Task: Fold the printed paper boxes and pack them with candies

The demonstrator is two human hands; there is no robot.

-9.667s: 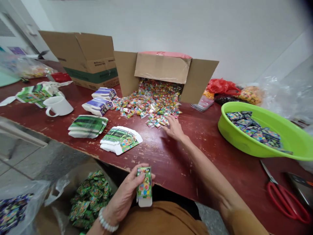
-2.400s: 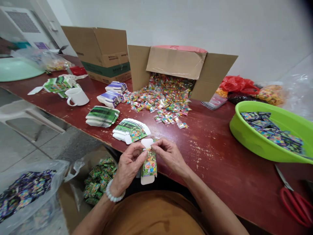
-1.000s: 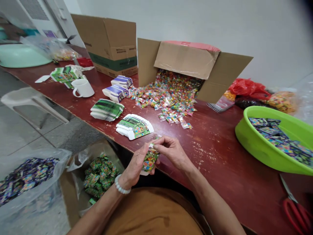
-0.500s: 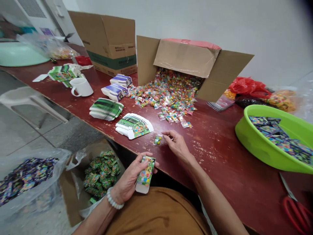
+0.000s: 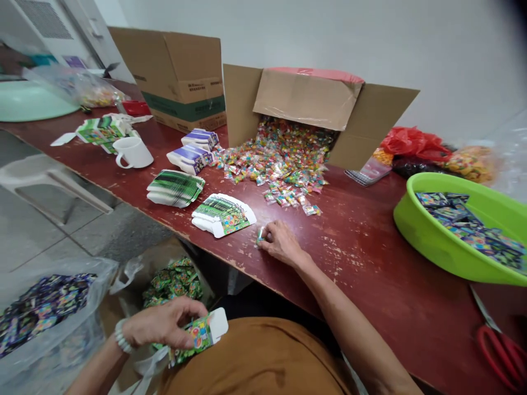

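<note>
My left hand [image 5: 167,323] is closed on a small printed green candy box [image 5: 201,336], which lies tilted with its white end flap pointing right. Below that hand, an open carton holds green sachets [image 5: 175,280]; part of the pile is hidden by the hand. On the red table, my right hand [image 5: 282,241] pinches a small clear candy packet [image 5: 260,235], mostly covered by the fingers. Just left of it lies a fanned stack of flat green boxes [image 5: 224,214], with another green stack [image 5: 176,187] behind.
Wrapped candies [image 5: 284,156] spill from a tipped cardboard box [image 5: 307,99]. A lime green basin [image 5: 457,241] with sachets stands at right, near red-handled scissors [image 5: 500,351]. A white mug [image 5: 134,152] stands near the table's left edge. A plastic bag [image 5: 49,307] holds purple sachets.
My left hand has moved left and down with the box, turning it over toward the sachet carton. My right hand has shifted left and closed on the candy packet.
</note>
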